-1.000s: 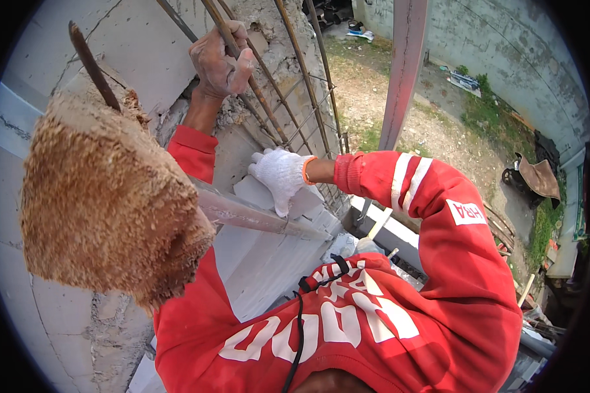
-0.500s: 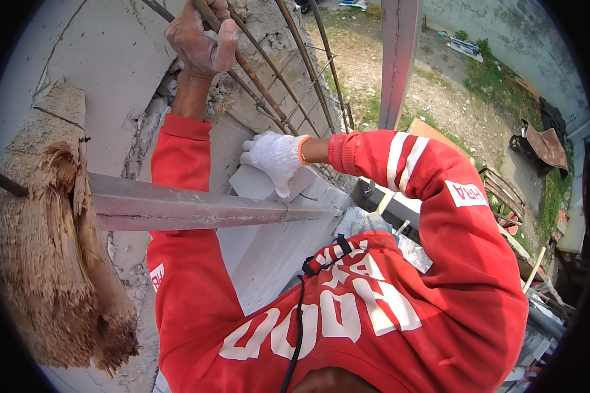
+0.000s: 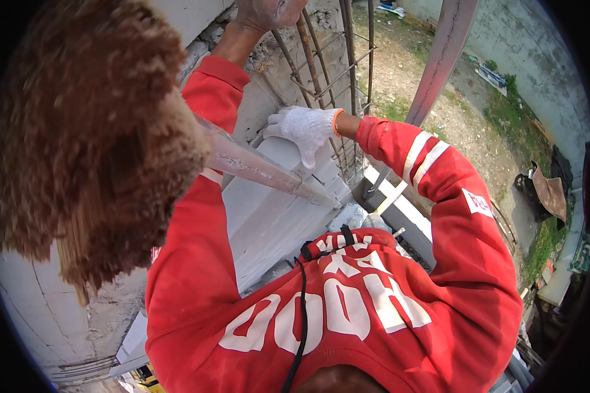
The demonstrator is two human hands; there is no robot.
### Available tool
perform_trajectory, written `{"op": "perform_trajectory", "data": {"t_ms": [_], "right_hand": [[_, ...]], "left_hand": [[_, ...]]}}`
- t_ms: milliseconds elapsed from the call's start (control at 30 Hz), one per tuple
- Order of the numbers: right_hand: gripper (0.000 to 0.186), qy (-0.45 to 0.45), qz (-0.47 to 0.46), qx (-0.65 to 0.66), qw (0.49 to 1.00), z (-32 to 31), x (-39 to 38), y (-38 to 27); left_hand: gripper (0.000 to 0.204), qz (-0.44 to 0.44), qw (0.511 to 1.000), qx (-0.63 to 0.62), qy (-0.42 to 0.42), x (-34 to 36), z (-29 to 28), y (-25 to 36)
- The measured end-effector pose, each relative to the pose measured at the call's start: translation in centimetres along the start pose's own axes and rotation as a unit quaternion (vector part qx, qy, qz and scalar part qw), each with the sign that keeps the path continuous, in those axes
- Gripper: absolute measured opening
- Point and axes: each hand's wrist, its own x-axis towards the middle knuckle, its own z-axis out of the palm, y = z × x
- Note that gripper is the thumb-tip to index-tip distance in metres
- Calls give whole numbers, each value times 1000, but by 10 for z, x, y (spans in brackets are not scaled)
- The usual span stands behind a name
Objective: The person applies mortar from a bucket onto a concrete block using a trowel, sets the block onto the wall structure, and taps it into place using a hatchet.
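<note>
My left hand [image 3: 267, 10], bare and dusty, is closed around a rusty reinforcing bar [image 3: 308, 56] at the upper edge; most of its fingers are cut off there. Below and to its right, my right hand [image 3: 303, 131] wears a white knitted glove with an orange cuff. It lies palm down on a pale block [image 3: 278, 149], fingers spread across the top and thumb apart on the near side. Pale wall blocks [image 3: 259, 219] run down from there toward my body. A grey metal tube [image 3: 265, 169] slants over my left sleeve, in front of the blocks.
A splintered piece of wood [image 3: 98, 144] looms blurred at the left, hiding part of my left arm. Tied reinforcing bars [image 3: 347, 59] stand beyond my right glove. A steel post [image 3: 442, 62] rises at right, above the ground [image 3: 465, 124] far below. A concrete wall [image 3: 537, 59] lies beyond.
The view has shifted, and the wood appears larger and higher. My left hand has moved up and right, partly out of the picture. My right hand stays on the block.
</note>
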Motion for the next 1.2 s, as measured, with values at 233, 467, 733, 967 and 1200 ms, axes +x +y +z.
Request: {"op": "perform_trajectory", "data": {"t_ms": [233,467,733,967,1200], "right_hand": [[109,-1,-35,6,999,-1,6,0],[113,-32,-32,-16,999,3,10,8],[115,-73,-23,-35,996,-7,13,2],[116,-67,-17,-68,995,-5,15,8],[117,-130,13,-77,988,-7,20,-1]], "left_hand": [[9,94,995,30,27,7,-4,0],[9,88,995,15,43,10,1,8],[8,21,997,-7,68,7,1,20],[31,105,993,40,-37,-8,-30,19],[26,139,954,250,91,-89,-90,15]]}}
